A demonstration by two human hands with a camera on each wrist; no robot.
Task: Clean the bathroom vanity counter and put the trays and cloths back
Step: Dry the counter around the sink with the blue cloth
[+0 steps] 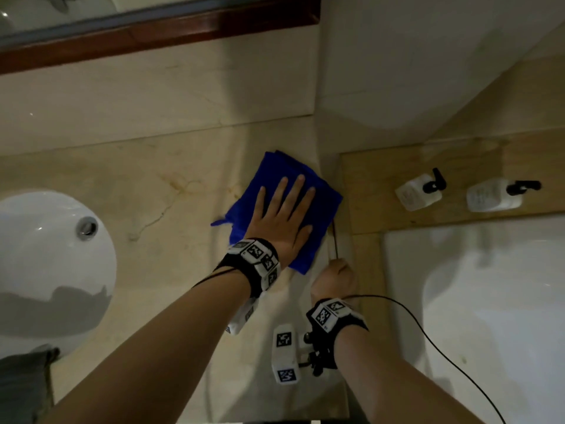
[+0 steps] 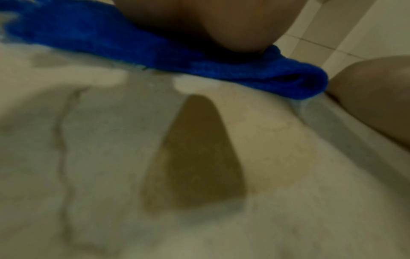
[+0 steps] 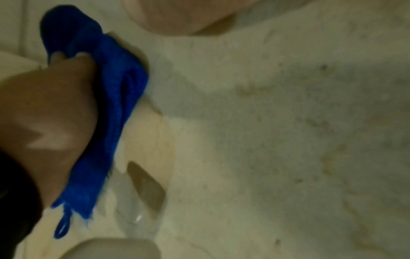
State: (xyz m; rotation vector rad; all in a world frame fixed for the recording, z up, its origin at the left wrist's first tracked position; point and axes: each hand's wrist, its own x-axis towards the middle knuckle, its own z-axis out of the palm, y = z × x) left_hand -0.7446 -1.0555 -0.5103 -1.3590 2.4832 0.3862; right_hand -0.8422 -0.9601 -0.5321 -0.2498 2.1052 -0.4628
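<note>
A folded blue cloth point(image 1: 275, 179) lies on the beige marble vanity counter point(image 1: 153, 194) near its right end. My left hand point(image 1: 282, 215) presses flat on it, fingers straight and spread. The left wrist view shows the palm point(image 2: 199, 21) on the cloth point(image 2: 244, 75). In the right wrist view the cloth point(image 3: 124, 87), with a hanging loop, sits under that hand point(image 3: 55, 105). My right hand point(image 1: 334, 278) sits at the counter's right edge, just in front of the cloth, fingers curled over the edge and hidden. No trays are in view.
A white round sink point(image 1: 46, 255) lies at the left. Beyond the counter's right edge is a white bathtub point(image 1: 489, 301), with two pump bottles point(image 1: 419, 194) point(image 1: 492, 195) on its ledge. A grey cloth point(image 1: 21, 387) shows at the bottom left. A mirror frame point(image 1: 153, 29) runs along the back wall.
</note>
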